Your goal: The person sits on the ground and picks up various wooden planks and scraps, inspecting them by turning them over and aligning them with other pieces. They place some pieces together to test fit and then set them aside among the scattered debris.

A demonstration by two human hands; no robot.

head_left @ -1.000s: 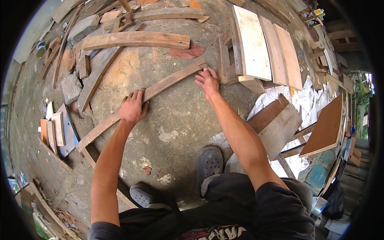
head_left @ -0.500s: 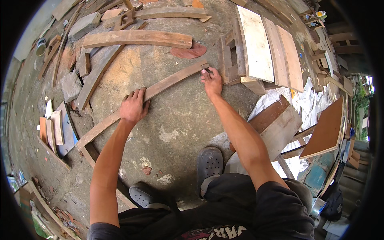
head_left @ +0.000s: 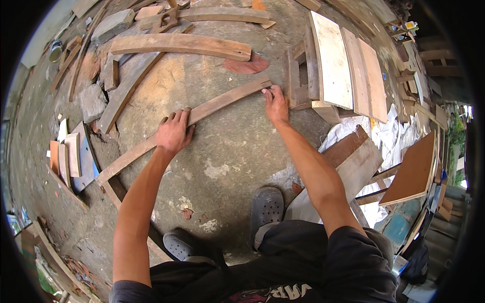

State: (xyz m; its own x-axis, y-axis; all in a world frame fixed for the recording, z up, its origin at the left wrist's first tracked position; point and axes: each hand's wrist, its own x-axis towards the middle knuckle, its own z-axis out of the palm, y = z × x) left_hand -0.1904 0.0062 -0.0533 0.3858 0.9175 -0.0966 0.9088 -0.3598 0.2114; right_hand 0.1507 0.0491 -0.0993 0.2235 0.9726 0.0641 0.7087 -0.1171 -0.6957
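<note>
A long, narrow wooden batten [head_left: 222, 103] slants across the space before me, its far end up to the right. My left hand [head_left: 173, 132] is closed over it near the middle, fingers wrapped across its far edge. Close to the far end, my right hand [head_left: 276, 104] pinches the batten's near edge between thumb and curled fingers. The near left end of the batten lies by another piece of wood [head_left: 114, 192] that runs back toward my left foot.
A thick beam [head_left: 182, 44] and a handsaw handle [head_left: 168, 21] lie beyond the batten. Right of my right hand stands a wooden stool-like frame [head_left: 313, 63] with pale boards [head_left: 331, 60]. Offcuts [head_left: 73, 154] and a concrete block [head_left: 92, 103] are at left; brown board [head_left: 411, 169] at right.
The whole view has shifted slightly, so things on the ground appear a little further right. Both hands keep their places on the batten.
</note>
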